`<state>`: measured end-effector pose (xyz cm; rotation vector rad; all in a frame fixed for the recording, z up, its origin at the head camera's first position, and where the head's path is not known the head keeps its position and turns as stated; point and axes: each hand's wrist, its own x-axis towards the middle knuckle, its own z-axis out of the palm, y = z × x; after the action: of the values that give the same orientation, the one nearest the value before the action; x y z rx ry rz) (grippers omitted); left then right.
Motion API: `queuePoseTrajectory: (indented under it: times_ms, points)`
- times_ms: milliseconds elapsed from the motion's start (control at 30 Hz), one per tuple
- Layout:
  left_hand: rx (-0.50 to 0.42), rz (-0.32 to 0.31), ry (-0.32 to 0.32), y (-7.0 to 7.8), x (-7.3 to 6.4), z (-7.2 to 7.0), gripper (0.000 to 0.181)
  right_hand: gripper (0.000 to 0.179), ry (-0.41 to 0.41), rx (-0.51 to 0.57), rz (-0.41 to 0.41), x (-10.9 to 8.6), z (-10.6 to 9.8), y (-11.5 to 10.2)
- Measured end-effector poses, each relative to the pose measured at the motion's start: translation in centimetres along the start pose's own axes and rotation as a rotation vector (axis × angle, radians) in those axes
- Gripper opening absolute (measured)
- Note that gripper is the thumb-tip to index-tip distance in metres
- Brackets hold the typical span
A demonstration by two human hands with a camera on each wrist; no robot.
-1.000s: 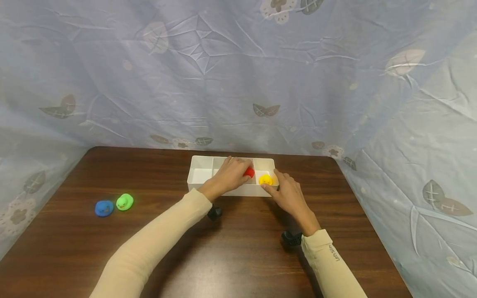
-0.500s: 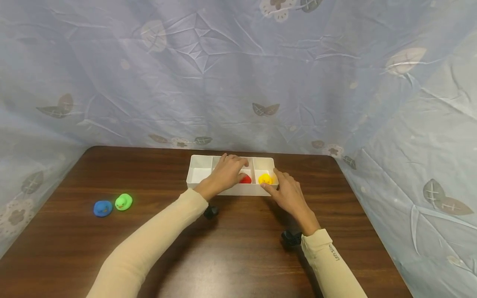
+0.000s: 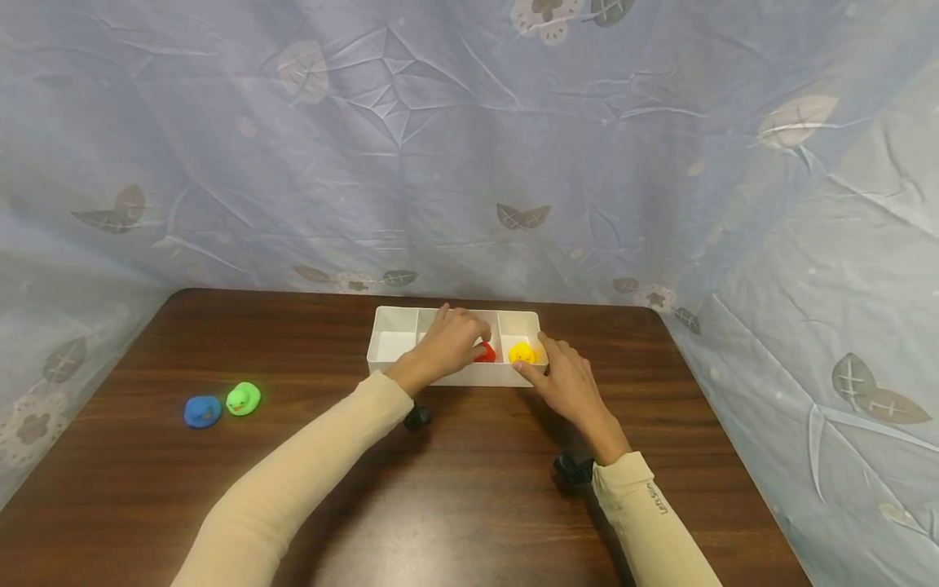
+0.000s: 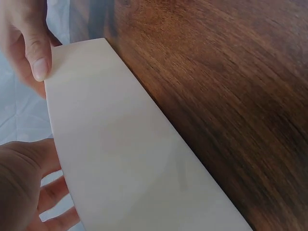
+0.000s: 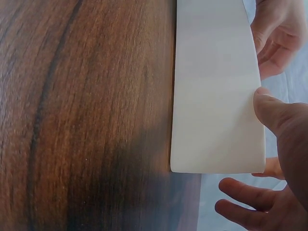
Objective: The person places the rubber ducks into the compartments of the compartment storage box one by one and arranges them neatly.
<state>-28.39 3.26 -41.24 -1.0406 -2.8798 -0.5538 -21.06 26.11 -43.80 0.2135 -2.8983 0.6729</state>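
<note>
A white three-part tray [image 3: 393, 347] stands at the back middle of the dark wooden table [image 3: 469, 489]. A red duck [image 3: 485, 353] lies in its middle part and a yellow duck [image 3: 522, 353] in its right part. My left hand [image 3: 447, 342] hovers over the middle part, fingers loose just beside the red duck; the left wrist view shows those fingers [image 4: 48, 202] spread behind the tray wall [image 4: 120, 159]. My right hand [image 3: 568, 379] rests at the tray's right front corner, thumb [image 5: 269, 110] against the front wall [image 5: 216, 96], fingers past the end.
A blue duck [image 3: 203, 411] and a green duck [image 3: 244, 399] sit side by side on the table's left. A blue leaf-print cloth [image 3: 469, 163] hangs behind and down both sides. The table edge runs close behind the tray.
The left hand lowered the red duck into the middle part and let go of it; its fingers have lifted slightly off the duck. The right hand has stayed at the corner.
</note>
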Motion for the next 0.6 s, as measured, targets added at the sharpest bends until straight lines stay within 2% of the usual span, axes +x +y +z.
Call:
queuePoseTrajectory:
  times_ms: [200, 600]
  points:
    - [-0.003, 0.005, -0.019, 0.22, 0.1, 0.27, 0.004, 0.08, 0.004, 0.008, -0.007, 0.0, 0.05, 0.0]
    - [-0.011, 0.005, 0.013, 0.12, 0.58, 0.73, 0.013, 0.081, -0.001, 0.007, 0.005, -0.07, 0.0, 0.1]
